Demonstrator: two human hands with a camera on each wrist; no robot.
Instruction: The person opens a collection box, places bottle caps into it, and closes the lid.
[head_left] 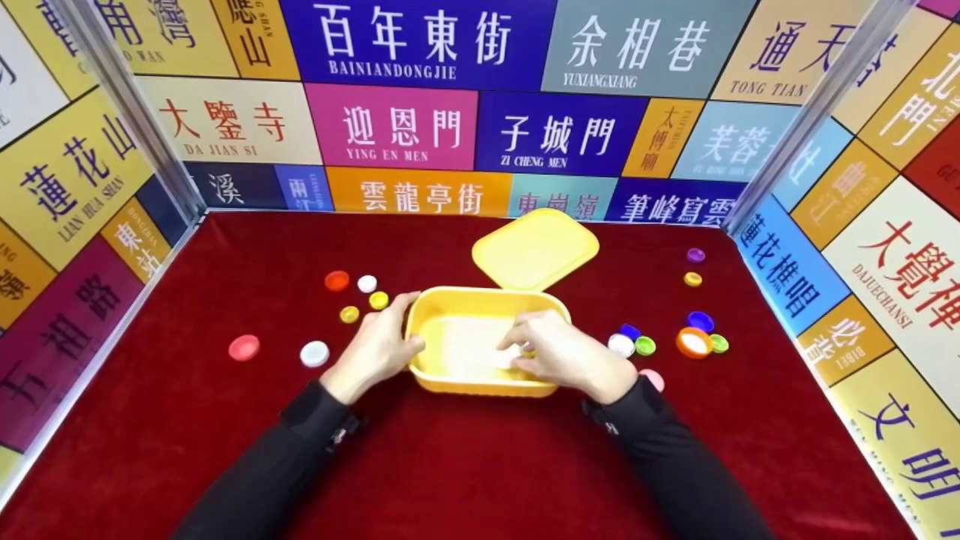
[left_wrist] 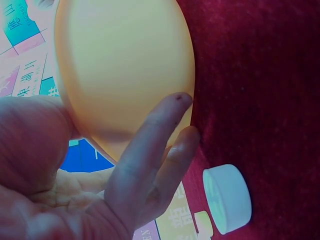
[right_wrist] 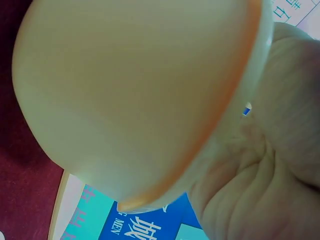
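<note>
A yellow plastic container [head_left: 480, 384] stands in the middle of the red cloth. My left hand [head_left: 381, 343] grips its left end, the thumb over the rim and the fingers along the outer wall. That wall fills much of the left wrist view, with a white bottle cap [left_wrist: 232, 200] beside the fingers. My right hand [head_left: 562, 346] reaches over the container's right end with curled fingers. Between its thumb and fingers is a small white cap [head_left: 508, 355], largely hidden, with a bit of yellow by it. The right wrist view shows mostly the container's outer wall [right_wrist: 125, 100].
Behind the container lies its yellow lid [head_left: 536, 247]. Several loose caps lie to the left, among them a red cap [head_left: 337, 280] and a pink-red cap [head_left: 244, 347]. More lie to the right, including an orange-and-white cap [head_left: 694, 343]. Printed panels [head_left: 390, 126] wall the table's back and sides.
</note>
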